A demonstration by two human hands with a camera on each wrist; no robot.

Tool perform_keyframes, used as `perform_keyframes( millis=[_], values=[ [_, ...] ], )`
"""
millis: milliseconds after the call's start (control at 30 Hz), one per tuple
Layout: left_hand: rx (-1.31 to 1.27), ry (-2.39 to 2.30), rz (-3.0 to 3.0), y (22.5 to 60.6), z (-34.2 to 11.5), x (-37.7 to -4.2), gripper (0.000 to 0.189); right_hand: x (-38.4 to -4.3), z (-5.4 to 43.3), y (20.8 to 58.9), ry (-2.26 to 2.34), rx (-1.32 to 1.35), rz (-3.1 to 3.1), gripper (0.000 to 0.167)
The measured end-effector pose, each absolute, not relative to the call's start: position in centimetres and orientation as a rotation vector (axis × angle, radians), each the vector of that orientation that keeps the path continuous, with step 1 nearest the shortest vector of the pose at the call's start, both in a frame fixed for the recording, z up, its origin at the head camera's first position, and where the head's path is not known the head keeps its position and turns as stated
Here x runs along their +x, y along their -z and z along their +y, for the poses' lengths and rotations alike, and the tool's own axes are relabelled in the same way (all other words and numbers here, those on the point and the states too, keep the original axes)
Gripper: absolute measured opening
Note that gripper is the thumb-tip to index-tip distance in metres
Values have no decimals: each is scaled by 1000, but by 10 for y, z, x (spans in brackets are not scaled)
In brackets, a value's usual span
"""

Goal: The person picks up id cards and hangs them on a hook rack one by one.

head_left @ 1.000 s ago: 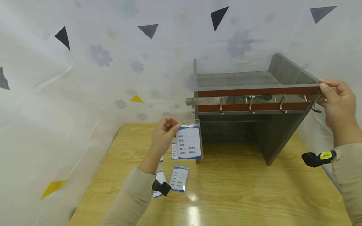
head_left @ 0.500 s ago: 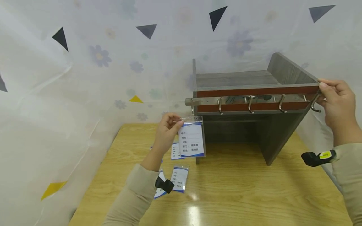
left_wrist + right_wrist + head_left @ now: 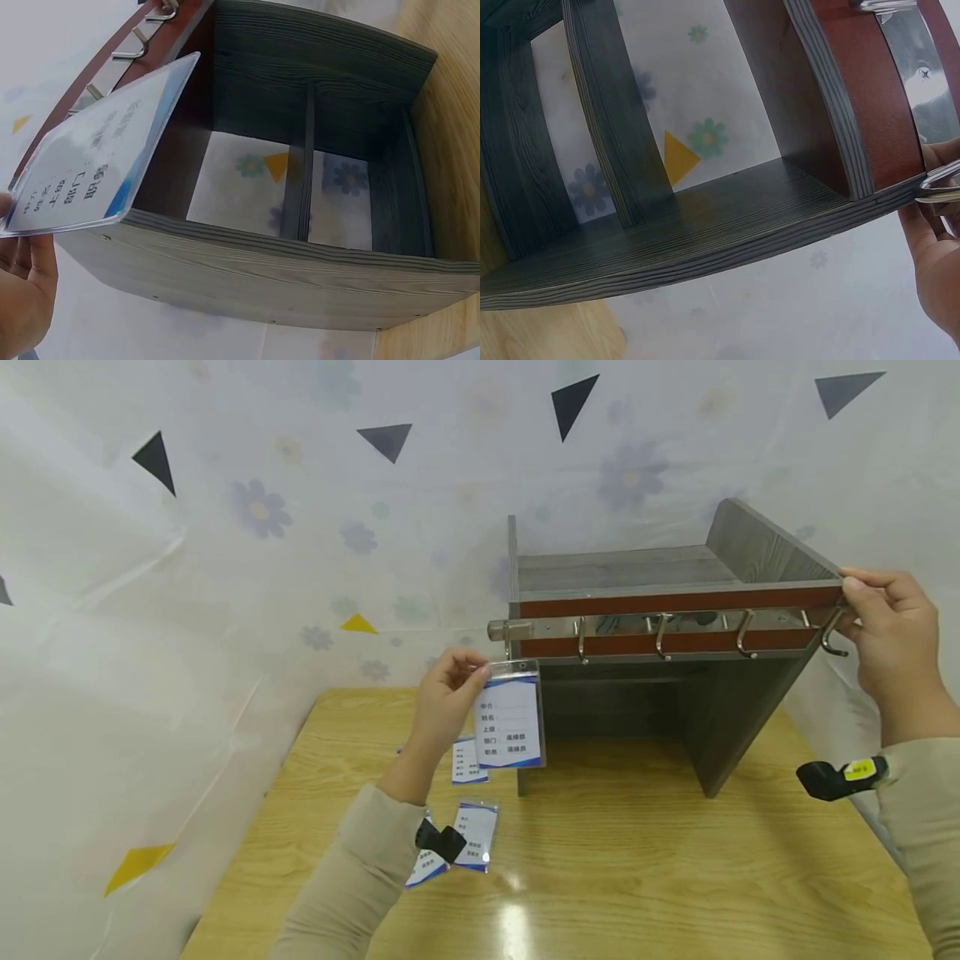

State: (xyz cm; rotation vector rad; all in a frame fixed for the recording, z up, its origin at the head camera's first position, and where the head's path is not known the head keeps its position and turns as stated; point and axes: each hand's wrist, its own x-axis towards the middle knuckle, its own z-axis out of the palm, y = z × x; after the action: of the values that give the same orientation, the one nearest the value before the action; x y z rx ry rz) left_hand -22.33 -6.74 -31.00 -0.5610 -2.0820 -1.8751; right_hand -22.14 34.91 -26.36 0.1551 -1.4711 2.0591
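Observation:
My left hand [image 3: 447, 697] pinches a clear plastic badge holder [image 3: 510, 720] by its upper left corner. The card inside is white with blue bands and printed lines, and it hangs upright just below the left end of a metal hook rail [image 3: 555, 628]. In the left wrist view the badge holder [image 3: 112, 142] overlaps the red strip and hooks. My right hand [image 3: 896, 639] grips the front right corner of a grey wooden shelf [image 3: 630, 574], beside the rightmost hook [image 3: 831, 635]. In the right wrist view, that hand [image 3: 939, 274] is partly hidden behind the rail's end.
More badge holders lie on the wooden table [image 3: 637, 877]: one [image 3: 476, 837] flat in front, one [image 3: 467, 762] behind the held badge, others partly covered by the left forearm. A patterned white sheet [image 3: 300, 527] hangs behind and at the left.
My left hand has raised the badge holder and moved it slightly right, closer to the rail's left end. The right hand keeps its grip on the shelf corner.

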Motion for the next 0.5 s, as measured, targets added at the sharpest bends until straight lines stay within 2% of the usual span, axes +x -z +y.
perform_keyframes(
  millis=[500],
  values=[
    [-459,1911,-2068,303,-56,-228,13,-221,349,263,-2083,161,-1457,19]
  ],
)
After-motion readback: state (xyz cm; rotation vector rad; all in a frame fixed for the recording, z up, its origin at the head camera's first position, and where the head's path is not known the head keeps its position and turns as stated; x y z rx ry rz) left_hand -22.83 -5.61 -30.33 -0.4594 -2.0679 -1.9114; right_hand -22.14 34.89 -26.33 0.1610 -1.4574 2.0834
